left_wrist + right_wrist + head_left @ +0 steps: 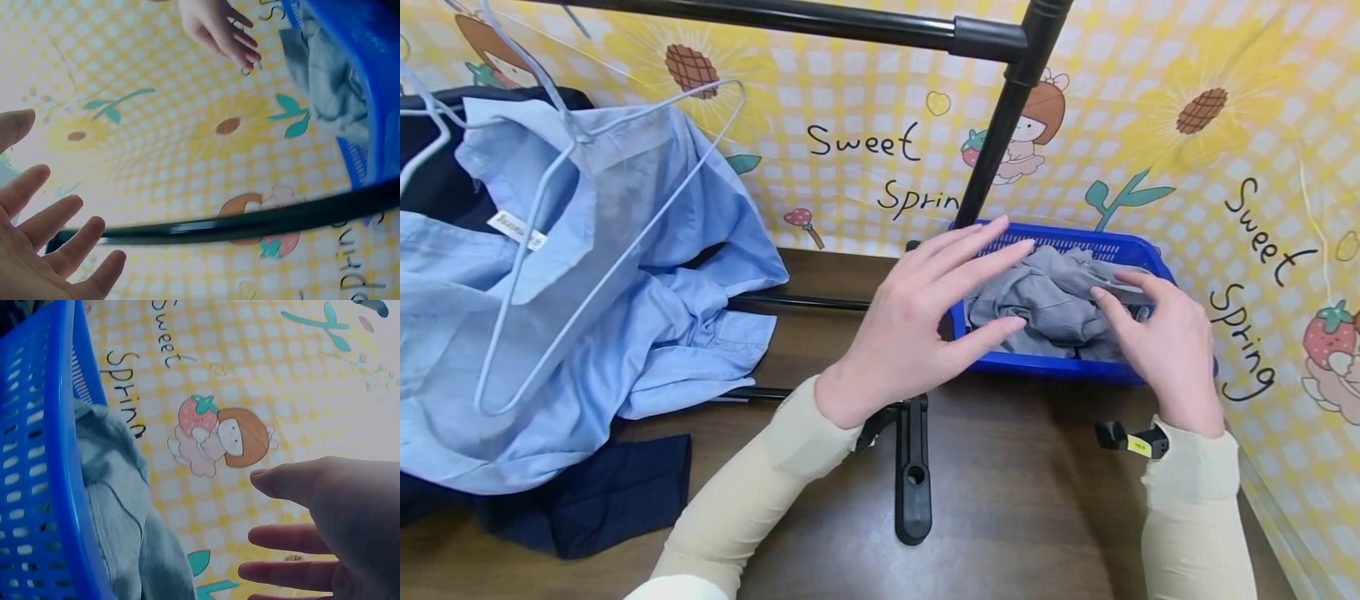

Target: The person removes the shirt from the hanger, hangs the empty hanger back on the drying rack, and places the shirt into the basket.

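Note:
A blue plastic basket (1052, 364) with crumpled grey cloth (1045, 300) in it stands at the back right. My left hand (925, 308) is over the basket's left end, fingers spread and straight, with nothing in them. Over the basket's right side is my right hand (1165, 342), its thumb and fingers apart and overlapping the grey cloth in the head view. In the right wrist view that hand (300, 531) has bare fingers, away from the cloth (119, 500). The left wrist view shows the left fingers (59, 219) spread and holding nothing.
Light blue shirts (700, 250) and dark garments (587, 500) hang at the left, with a white hanger (617, 258) in front. A black rack post (1000, 133) rises behind the left hand; its foot (913, 492) rests on the brown table (1015, 492). A patterned yellow cloth (850, 100) covers the wall.

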Motion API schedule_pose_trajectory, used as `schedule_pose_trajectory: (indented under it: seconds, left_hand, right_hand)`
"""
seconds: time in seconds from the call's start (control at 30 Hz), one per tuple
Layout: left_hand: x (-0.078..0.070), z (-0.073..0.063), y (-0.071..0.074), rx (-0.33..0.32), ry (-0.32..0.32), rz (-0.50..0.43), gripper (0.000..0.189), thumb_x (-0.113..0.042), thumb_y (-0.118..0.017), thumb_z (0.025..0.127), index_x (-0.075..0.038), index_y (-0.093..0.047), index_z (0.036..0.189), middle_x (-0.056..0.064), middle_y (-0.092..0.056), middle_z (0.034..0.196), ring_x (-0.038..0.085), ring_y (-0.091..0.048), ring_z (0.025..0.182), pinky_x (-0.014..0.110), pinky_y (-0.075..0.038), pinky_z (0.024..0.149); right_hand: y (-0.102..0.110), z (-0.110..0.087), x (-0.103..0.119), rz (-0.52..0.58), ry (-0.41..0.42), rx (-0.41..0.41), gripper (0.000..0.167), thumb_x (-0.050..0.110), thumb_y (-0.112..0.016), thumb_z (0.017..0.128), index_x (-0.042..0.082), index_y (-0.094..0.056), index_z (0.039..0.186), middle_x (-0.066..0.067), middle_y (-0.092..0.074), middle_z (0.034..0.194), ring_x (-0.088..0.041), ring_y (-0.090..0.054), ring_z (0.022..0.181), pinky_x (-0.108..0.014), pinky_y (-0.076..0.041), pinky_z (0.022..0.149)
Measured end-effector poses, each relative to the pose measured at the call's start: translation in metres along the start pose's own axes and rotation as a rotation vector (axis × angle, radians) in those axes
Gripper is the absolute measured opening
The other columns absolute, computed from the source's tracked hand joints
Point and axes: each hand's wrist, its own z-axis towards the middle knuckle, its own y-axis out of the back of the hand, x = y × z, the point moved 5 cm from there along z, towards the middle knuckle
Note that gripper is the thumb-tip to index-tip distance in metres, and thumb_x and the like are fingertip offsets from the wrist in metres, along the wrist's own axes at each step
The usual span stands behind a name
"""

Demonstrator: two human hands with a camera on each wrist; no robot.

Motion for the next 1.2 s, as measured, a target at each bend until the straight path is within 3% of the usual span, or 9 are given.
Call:
schedule_pose_trajectory:
  seconds: [0.13, 0.27, 0.4, 0.63, 0.9, 1.03, 1.2]
  left_hand:
    - [-0.002, -0.003, 0.021, -0.052, 0.002, -0.001, 0.057, -0.022, -0.082, 0.088, -0.002, -0.062, 0.138, 0.016, -0.053, 0.148, 0.024, -0.044, 0.140, 0.043, -0.031, 0.115]
    - [-0.003, -0.005, 0.039, -0.099, 0.016, 0.012, 0.057, -0.018, -0.082, 0.086, 0.000, -0.062, 0.137, 0.017, -0.055, 0.145, 0.026, -0.046, 0.138, 0.045, -0.032, 0.114]
    - [-0.003, -0.008, 0.055, -0.135, 0.027, 0.056, 0.057, -0.018, -0.082, 0.086, 0.000, -0.063, 0.136, 0.016, -0.055, 0.145, 0.027, -0.048, 0.136, 0.045, -0.034, 0.113]
    - [0.004, -0.018, 0.081, -0.165, 0.053, 0.165, 0.054, -0.022, -0.080, 0.089, -0.001, -0.064, 0.136, 0.014, -0.055, 0.145, 0.029, -0.052, 0.131, 0.045, -0.037, 0.110]
    - [0.017, -0.036, 0.115, -0.239, 0.092, 0.265, 0.053, -0.016, -0.081, 0.083, -0.001, -0.066, 0.132, 0.014, -0.060, 0.140, 0.033, -0.055, 0.129, 0.048, -0.036, 0.110]
    - [0.016, -0.041, 0.133, -0.276, 0.155, 0.309, 0.051, -0.016, -0.080, 0.084, -0.002, -0.068, 0.131, 0.012, -0.061, 0.139, 0.032, -0.054, 0.130, 0.047, -0.036, 0.111]
    - [0.007, -0.049, 0.159, -0.303, 0.255, 0.385, 0.051, -0.039, -0.071, 0.094, -0.004, -0.069, 0.131, 0.006, -0.061, 0.140, 0.026, -0.055, 0.130, 0.044, -0.038, 0.110]
  right_hand:
    - [0.003, 0.000, 0.012, 0.040, 0.042, -0.048, 0.053, 0.050, -0.065, 0.097, 0.014, -0.068, 0.135, -0.015, -0.063, 0.136, -0.034, -0.058, 0.074, -0.043, -0.039, 0.070]
    - [0.007, 0.000, 0.025, 0.090, 0.082, -0.083, 0.051, 0.046, -0.069, 0.096, 0.015, -0.067, 0.136, -0.012, -0.064, 0.135, -0.037, -0.065, 0.100, -0.051, -0.046, 0.088]
    - [0.011, -0.001, 0.043, 0.138, 0.137, -0.117, 0.052, 0.043, -0.072, 0.094, 0.017, -0.066, 0.138, -0.010, -0.064, 0.137, -0.035, -0.056, 0.126, -0.057, -0.042, 0.101]
    - [0.019, -0.004, 0.079, 0.240, 0.313, -0.254, 0.051, 0.034, -0.080, 0.090, 0.020, -0.068, 0.137, 0.000, -0.065, 0.134, -0.026, -0.058, 0.125, -0.048, -0.043, 0.102]
    - [0.016, -0.009, 0.122, 0.359, 0.532, -0.381, 0.051, 0.032, -0.075, 0.091, 0.011, -0.067, 0.136, 0.004, -0.061, 0.140, -0.022, -0.056, 0.128, -0.044, -0.043, 0.106]
    - [0.018, -0.017, 0.144, 0.420, 0.588, -0.442, 0.052, 0.036, -0.072, 0.091, 0.003, -0.067, 0.132, -0.002, -0.063, 0.138, -0.023, -0.057, 0.128, -0.045, -0.042, 0.106]
    - [0.022, -0.029, 0.174, 0.485, 0.680, -0.493, 0.053, 0.040, -0.070, 0.093, -0.001, -0.068, 0.126, -0.012, -0.064, 0.135, -0.030, -0.056, 0.127, -0.049, -0.040, 0.107]
